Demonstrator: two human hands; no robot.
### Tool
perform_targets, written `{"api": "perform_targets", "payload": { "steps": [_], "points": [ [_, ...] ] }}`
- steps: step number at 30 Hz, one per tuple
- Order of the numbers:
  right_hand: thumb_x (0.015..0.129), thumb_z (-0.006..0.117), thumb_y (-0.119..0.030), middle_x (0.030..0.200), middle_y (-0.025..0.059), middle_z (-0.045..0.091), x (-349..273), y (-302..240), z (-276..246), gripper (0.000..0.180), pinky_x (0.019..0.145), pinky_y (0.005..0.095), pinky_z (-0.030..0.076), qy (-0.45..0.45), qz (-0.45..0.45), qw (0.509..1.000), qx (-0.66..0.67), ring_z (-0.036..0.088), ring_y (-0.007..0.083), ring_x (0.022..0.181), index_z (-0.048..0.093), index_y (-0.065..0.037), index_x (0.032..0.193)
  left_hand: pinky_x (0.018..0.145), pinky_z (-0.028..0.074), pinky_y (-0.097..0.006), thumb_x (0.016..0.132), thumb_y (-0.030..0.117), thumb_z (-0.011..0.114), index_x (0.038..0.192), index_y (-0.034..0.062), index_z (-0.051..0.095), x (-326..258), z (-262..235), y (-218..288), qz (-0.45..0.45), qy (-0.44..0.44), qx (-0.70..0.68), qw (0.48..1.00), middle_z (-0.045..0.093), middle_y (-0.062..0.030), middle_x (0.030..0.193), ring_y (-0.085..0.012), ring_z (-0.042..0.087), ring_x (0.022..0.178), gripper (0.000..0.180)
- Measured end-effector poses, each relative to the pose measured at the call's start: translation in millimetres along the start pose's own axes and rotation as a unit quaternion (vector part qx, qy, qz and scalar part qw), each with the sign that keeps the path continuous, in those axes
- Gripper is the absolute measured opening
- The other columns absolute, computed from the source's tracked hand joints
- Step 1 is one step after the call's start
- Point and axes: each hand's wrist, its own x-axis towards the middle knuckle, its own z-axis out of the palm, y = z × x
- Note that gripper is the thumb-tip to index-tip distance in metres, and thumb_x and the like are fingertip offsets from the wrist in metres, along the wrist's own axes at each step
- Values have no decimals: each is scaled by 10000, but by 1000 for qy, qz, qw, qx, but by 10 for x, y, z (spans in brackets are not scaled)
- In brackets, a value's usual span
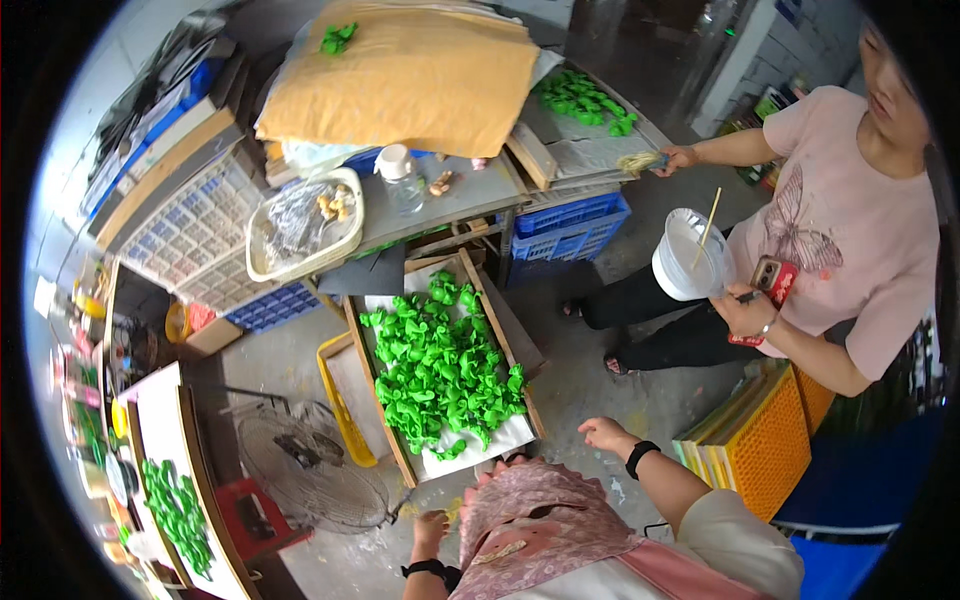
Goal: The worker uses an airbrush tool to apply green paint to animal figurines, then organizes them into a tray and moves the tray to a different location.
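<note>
A wooden-framed tray (382, 425), lined with white, holds a heap of small bright green moulded pieces (435, 365) in front of me. My left hand (431, 527) is low beside my pink patterned apron (525, 510), its fingers loosely apart with nothing seen in them. My right hand (606, 436) is raised to the right of the tray's near corner, fingers partly stretched and holding nothing. Neither hand touches the tray. On the right a co-worker holds a white tub (690, 255) with a stick in it, a phone in a red case (770, 290), and a pale-bristled brush (640, 162).
A standing fan (300, 450) and a yellow tray (345, 400) are left of the wooden tray. Behind it, a bench carries a white basket (262, 250), a clear bottle (402, 180) and a yellow cloth (400, 80). Yellow crates (765, 455) stand at the right.
</note>
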Motion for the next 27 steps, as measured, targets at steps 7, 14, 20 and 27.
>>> {"api": "perform_targets", "payload": {
  "steps": [7,14,20,27],
  "points": [
    [805,486,-198,923,90,626,-513,536,157,271,771,342,442,-10,44,999,30,586,233,863,591,-81,1025,483,439,-244,740,110,540,880,7,596,226,57,196,-23,-22,77,996,595,-66,713,-144,571,572,183],
    [815,468,-201,1042,105,586,-739,1223,2,288,808,349,426,7,84,996,31,543,245,970,582,-91,1056,539,472,-279,786,128,539,990,13,539,44,513,759,39,-62,76,994,599,-82,780,-170,579,608,235],
    [780,500,-167,1065,108,576,-635,1701,-507,312,834,333,415,-2,18,989,148,533,246,988,573,-85,1072,513,476,-257,791,149,560,1019,1,524,-46,1623,1094,89,-82,87,989,615,-98,796,-172,584,606,275],
    [799,468,-138,924,127,606,-663,2714,-1526,304,709,300,453,50,4,984,169,575,216,810,554,-33,1071,563,483,-300,792,100,538,1023,13,515,-203,3175,1568,104,-170,110,974,605,-105,856,-167,595,694,247]
  ]
}}
